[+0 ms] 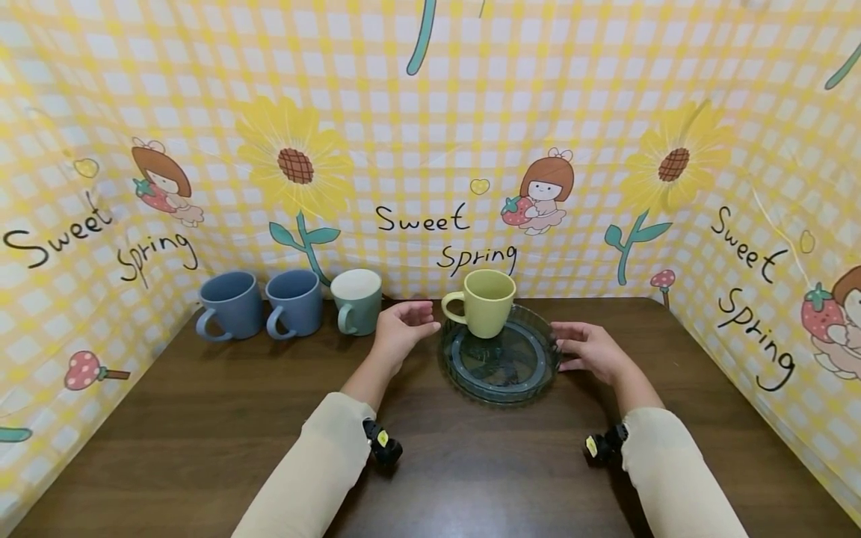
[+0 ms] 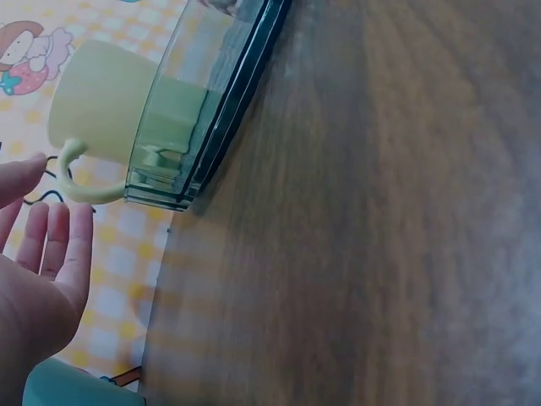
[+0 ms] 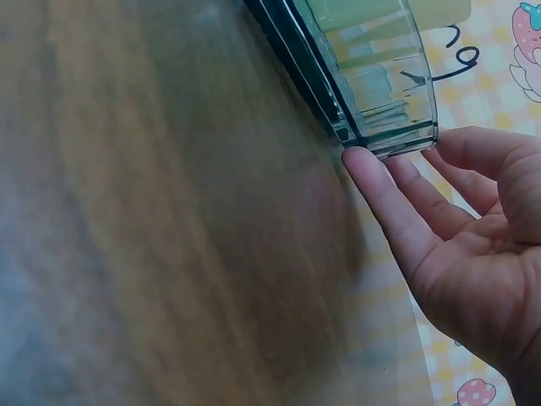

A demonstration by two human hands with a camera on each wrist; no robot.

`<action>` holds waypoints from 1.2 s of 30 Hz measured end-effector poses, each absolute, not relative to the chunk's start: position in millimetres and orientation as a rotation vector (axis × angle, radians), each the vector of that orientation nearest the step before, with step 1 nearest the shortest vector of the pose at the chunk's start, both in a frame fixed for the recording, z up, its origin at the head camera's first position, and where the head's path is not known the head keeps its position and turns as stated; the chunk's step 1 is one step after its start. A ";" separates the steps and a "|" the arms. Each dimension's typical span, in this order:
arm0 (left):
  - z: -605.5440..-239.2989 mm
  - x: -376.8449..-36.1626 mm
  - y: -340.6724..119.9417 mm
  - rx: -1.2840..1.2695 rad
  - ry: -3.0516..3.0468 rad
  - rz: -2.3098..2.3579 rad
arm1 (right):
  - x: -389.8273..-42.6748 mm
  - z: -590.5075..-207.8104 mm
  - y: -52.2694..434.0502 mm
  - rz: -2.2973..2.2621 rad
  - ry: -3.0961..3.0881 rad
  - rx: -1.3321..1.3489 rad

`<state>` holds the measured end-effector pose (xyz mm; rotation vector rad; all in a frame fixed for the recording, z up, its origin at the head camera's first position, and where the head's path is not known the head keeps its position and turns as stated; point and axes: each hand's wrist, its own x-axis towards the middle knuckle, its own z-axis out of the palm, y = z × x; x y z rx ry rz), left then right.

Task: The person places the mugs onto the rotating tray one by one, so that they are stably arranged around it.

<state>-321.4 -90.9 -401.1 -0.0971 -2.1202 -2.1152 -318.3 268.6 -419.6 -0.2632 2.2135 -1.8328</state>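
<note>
A round clear tray [image 1: 498, 366] with a raised, ribbed rim sits on the table, and a yellow-green mug [image 1: 489, 306] stands in its back left part. The mug's handle points left. My left hand [image 1: 401, 329] is just left of that handle, fingers extended and apart from it; the left wrist view shows a gap between the hand [image 2: 42, 279] and the mug [image 2: 101, 101]. At the tray's right side, my right hand [image 1: 592, 350] touches the rim with extended fingertips. In the right wrist view the fingertips [image 3: 363, 165] meet the tray's wall [image 3: 393, 93].
To the left, in a row along the back edge, stand a large blue mug [image 1: 232, 306], another blue mug [image 1: 296, 302] and a green mug [image 1: 359, 306] with a white inside. Behind the brown wooden table [image 1: 471, 478] hangs a yellow checked cloth [image 1: 430, 134].
</note>
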 end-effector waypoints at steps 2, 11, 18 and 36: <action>-400.9 -319.7 -91.4 -0.103 -2.113 -2.109 | -316.8 -419.9 268.1 -1.849 2.204 -0.254; -400.6 -312.2 -96.3 -0.077 -2.063 -2.094 | -312.1 -422.5 265.7 -1.904 2.177 -0.247; -399.3 -304.5 -102.7 -0.103 -1.990 -2.105 | -308.8 -423.5 263.7 -1.937 2.168 -0.220; -393.0 -286.1 -125.9 -0.140 -1.989 -2.049 | -301.3 -421.0 262.7 -1.959 2.153 -0.207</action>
